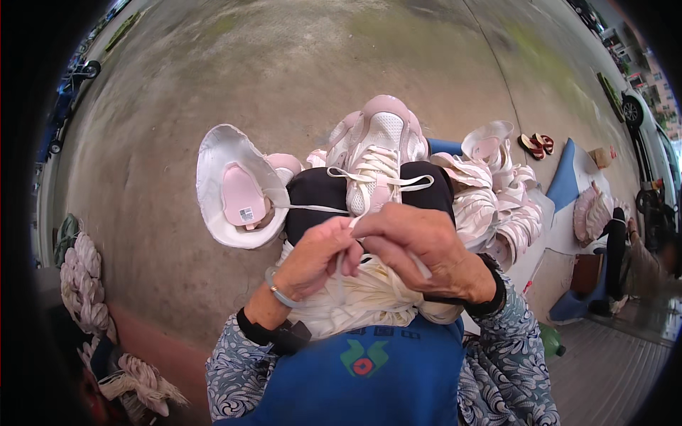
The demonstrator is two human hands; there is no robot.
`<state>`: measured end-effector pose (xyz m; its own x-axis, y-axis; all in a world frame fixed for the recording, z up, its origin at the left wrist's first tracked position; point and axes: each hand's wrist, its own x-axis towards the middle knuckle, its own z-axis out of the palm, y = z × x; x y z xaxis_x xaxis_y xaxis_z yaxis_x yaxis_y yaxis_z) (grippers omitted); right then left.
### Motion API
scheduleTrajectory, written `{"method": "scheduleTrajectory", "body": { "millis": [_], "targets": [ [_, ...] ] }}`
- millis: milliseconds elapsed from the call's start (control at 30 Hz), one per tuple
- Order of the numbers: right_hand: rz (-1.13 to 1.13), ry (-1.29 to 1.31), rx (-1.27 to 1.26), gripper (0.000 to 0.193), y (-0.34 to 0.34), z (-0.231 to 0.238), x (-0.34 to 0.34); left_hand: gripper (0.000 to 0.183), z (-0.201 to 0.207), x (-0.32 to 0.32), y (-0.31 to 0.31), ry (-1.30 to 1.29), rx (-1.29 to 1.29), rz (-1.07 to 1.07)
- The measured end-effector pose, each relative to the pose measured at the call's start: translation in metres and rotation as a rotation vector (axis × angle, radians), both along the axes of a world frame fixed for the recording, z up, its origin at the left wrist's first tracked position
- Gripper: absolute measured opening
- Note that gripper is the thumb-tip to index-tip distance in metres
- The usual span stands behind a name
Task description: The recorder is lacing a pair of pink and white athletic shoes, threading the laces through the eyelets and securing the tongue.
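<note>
At near left, see a pale bundle (82, 284); farther right, a white oval piece (213, 177) tipped up, with a pink insole (243, 195) inside; then, find the left hand (312, 259) curled, pinching a thin white lace (354, 222) at the fingertips; beyond, on black-clad knees, a pink-and-white shoe (380, 160), laced, with loops out to both sides; nearer, in the lap, a heap of cream laces (355, 298); next right, the right hand (430, 252) bent, thumb and forefinger closed on the same lace; at right, piled pink-and-white shoes (490, 202); farther right, sandals (536, 145).
</note>
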<state>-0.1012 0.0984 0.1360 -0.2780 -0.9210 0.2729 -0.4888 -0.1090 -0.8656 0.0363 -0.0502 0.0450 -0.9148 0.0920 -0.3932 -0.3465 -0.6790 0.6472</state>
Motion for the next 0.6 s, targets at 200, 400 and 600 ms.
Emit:
{"method": "scheduleTrajectory", "body": {
  "millis": [200,400,600],
  "targets": [
    [0.182,0.187,-0.123,0.013,-0.031,-0.017,0.048,0.026,0.021,-0.006,-0.03,-0.024,-0.427,0.097],
    [0.264,0.095,-0.148,0.014,-0.038,-0.026,0.055,0.038,0.056,-0.023,-0.017,-0.108,-0.572,-0.199],
    [0.15,0.173,-0.173,0.017,-0.036,-0.037,0.066,0.029,0.037,-0.031,-0.026,-0.163,-0.492,-0.146]
  ]
}}
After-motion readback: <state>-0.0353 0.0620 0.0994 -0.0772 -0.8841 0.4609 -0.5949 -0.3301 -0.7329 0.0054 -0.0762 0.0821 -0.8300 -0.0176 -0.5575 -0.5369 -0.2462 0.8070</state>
